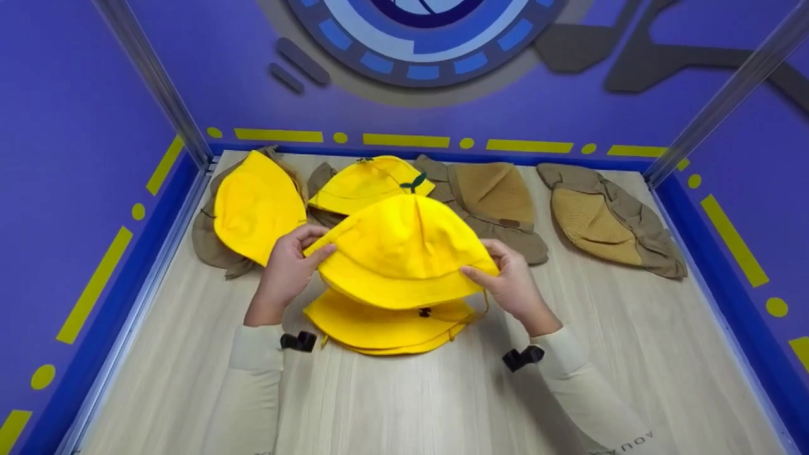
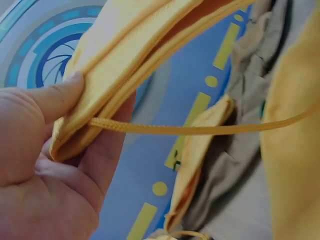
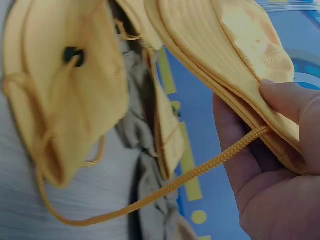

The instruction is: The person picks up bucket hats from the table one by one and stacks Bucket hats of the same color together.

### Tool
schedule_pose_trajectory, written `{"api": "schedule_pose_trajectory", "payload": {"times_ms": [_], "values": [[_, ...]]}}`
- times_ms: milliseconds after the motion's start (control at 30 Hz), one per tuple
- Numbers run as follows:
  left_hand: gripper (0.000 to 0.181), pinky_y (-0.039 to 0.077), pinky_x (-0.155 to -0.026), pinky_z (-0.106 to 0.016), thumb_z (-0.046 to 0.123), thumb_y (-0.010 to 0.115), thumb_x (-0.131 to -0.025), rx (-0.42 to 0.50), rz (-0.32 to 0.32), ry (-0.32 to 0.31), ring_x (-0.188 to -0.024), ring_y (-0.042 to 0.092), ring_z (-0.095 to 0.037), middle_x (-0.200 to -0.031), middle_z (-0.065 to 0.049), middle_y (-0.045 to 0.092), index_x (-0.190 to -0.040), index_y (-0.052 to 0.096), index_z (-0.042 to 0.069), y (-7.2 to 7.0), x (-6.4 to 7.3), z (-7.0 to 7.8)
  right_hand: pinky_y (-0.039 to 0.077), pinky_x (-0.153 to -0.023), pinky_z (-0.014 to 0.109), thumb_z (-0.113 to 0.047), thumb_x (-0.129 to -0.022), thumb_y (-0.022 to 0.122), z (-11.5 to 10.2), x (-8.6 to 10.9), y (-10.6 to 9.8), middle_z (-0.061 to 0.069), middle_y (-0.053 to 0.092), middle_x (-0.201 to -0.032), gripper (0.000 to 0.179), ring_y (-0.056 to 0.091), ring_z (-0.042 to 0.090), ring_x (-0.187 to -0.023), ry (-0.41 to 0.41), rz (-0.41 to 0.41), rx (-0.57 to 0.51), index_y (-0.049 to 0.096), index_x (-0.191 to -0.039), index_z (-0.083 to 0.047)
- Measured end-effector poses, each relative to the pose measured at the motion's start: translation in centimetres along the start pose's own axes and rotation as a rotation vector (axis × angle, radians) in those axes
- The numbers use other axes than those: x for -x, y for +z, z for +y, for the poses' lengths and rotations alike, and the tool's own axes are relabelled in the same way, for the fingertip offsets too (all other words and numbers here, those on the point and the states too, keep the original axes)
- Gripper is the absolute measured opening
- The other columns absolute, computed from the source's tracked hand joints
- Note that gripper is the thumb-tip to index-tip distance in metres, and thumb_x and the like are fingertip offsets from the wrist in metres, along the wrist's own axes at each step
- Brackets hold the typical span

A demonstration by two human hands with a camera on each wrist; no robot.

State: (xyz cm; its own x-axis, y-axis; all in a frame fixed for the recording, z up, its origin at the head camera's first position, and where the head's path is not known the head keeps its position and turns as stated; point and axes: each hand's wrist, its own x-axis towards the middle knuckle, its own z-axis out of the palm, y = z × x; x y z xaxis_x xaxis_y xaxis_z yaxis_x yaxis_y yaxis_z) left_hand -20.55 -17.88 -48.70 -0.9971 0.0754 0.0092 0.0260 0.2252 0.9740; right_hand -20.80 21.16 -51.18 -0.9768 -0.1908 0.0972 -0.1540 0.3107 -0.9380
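Note:
A yellow bucket hat [image 1: 404, 246] with a green sprout on its crown is held up flat between both hands. My left hand [image 1: 292, 265] pinches one end of its brim, thumb in front and fingers behind. At the opposite end my right hand [image 1: 513, 278] pinches the brim in the same way. A yellow cord [image 3: 190, 175] hangs in a loop from the held brim. Below, on the table, lie flattened yellow hats [image 1: 385, 328], one on another, partly hidden by the held hat; a small dark toggle [image 3: 74, 56] shows on them in the right wrist view.
Along the back of the table [image 1: 404, 404], a yellow hat [image 1: 256, 208] and another yellow hat [image 1: 373, 183] lie over brown hats. Farther right are a tan and brown hat [image 1: 496, 193] and a similar hat [image 1: 594, 224]. Blue printed walls [image 1: 404, 114] enclose the back and sides.

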Motion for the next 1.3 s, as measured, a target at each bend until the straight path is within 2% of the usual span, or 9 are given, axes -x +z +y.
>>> {"api": "schedule_pose_trajectory", "payload": {"times_ms": [167, 300, 467, 600, 767, 967, 1167, 1233, 1300], "values": [[0.036, 0.055, -0.097, -0.037, 0.02, 0.071, -0.097, -0.143, 0.062, -0.093, -0.107, 0.063, -0.025, -0.117, -0.01, 0.069, -0.131, 0.062, 0.014, 0.3, 1.0, -1.7, 0.06, -0.073, 0.025, -0.021, -0.089, 0.081, 1.5, 0.6, 1.3, 0.017, 0.075, -0.117, 0.053, 0.075, 0.023, -0.098, 0.089, -0.034, 0.029, 0.06, -0.137, -0.013], [0.032, 0.05, -0.105, -0.047, 0.016, 0.072, -0.097, -0.233, 0.068, -0.11, -0.114, 0.059, -0.028, -0.119, -0.012, 0.064, -0.129, 0.066, 0.014, 0.6, 1.9, -2.9, 0.057, -0.067, 0.022, -0.023, -0.089, 0.081, 2.3, 1.1, 2.0, 0.013, 0.077, -0.108, 0.052, 0.071, 0.018, -0.085, 0.123, -0.031, 0.126, 0.064, -0.138, -0.016], [0.029, 0.053, -0.091, -0.04, 0.012, 0.075, -0.093, -0.319, 0.077, -0.113, -0.102, 0.059, -0.027, -0.114, -0.012, 0.065, -0.123, 0.072, 0.013, 1.0, 2.8, -4.1, 0.05, -0.063, 0.021, -0.026, -0.089, 0.081, 3.2, 1.5, 2.8, 0.006, 0.073, -0.095, 0.046, 0.06, 0.017, -0.077, 0.146, -0.059, 0.225, 0.07, -0.132, -0.016], [0.029, 0.05, -0.08, -0.035, 0.01, 0.077, -0.091, -0.39, 0.072, -0.135, -0.093, 0.059, -0.026, -0.11, -0.011, 0.066, -0.12, 0.074, 0.011, 1.6, 3.3, -4.9, 0.052, -0.07, 0.024, -0.024, -0.09, 0.081, 3.8, 1.7, 3.5, 0.003, 0.07, -0.101, 0.043, 0.059, 0.018, -0.084, 0.171, -0.073, 0.294, 0.071, -0.13, -0.015], [0.027, 0.05, -0.086, -0.039, 0.008, 0.076, -0.092, -0.464, 0.063, -0.141, -0.097, 0.058, -0.027, -0.107, -0.012, 0.066, -0.118, 0.071, 0.008, 2.6, 3.7, -6.2, 0.054, -0.087, 0.034, -0.019, -0.088, 0.082, 4.7, 1.8, 4.4, 0.007, 0.069, -0.112, 0.04, 0.059, 0.02, -0.094, 0.168, -0.045, 0.397, 0.072, -0.125, -0.008], [0.025, 0.05, -0.087, -0.041, 0.008, 0.076, -0.092, -0.517, 0.061, -0.119, -0.097, 0.058, -0.027, -0.105, -0.012, 0.064, -0.116, 0.07, 0.007, 3.3, 3.5, -7.1, 0.052, -0.098, 0.044, -0.019, -0.088, 0.081, 5.2, 1.9, 4.8, 0.01, 0.065, -0.114, 0.041, 0.059, 0.024, -0.104, 0.197, -0.044, 0.42, 0.072, -0.125, -0.004], [0.025, 0.049, -0.087, -0.042, 0.006, 0.075, -0.092, -0.521, 0.061, -0.117, -0.097, 0.057, -0.028, -0.105, -0.013, 0.063, -0.116, 0.068, 0.007, 3.4, 3.4, -7.0, 0.048, -0.101, 0.046, -0.02, -0.088, 0.08, 4.2, 1.8, 5.2, 0.012, 0.059, -0.132, 0.046, 0.049, 0.03, -0.119, 0.163, -0.007, 0.448, 0.068, -0.131, -0.008], [0.021, 0.046, -0.089, -0.045, 0.007, 0.073, -0.093, -0.541, 0.086, -0.112, -0.097, 0.058, -0.029, -0.104, -0.012, 0.062, -0.114, 0.068, 0.007, 3.5, 3.4, -6.8, 0.048, -0.106, 0.047, -0.022, -0.089, 0.079, 3.4, 1.7, 5.7, 0.012, 0.053, -0.142, 0.048, 0.046, 0.031, -0.128, 0.101, 0.015, 0.451, 0.066, -0.134, -0.01], [0.017, 0.042, -0.09, -0.048, 0.01, 0.069, -0.096, -0.574, 0.119, -0.108, -0.097, 0.058, -0.029, -0.104, -0.012, 0.062, -0.113, 0.069, 0.009, 3.9, 3.4, -6.5, 0.044, -0.112, 0.052, -0.027, -0.091, 0.078, 2.5, 1.4, 6.6, 0.012, 0.047, -0.152, 0.049, 0.04, 0.034, -0.138, -0.008, 0.017, 0.465, 0.065, -0.136, -0.012]]}}
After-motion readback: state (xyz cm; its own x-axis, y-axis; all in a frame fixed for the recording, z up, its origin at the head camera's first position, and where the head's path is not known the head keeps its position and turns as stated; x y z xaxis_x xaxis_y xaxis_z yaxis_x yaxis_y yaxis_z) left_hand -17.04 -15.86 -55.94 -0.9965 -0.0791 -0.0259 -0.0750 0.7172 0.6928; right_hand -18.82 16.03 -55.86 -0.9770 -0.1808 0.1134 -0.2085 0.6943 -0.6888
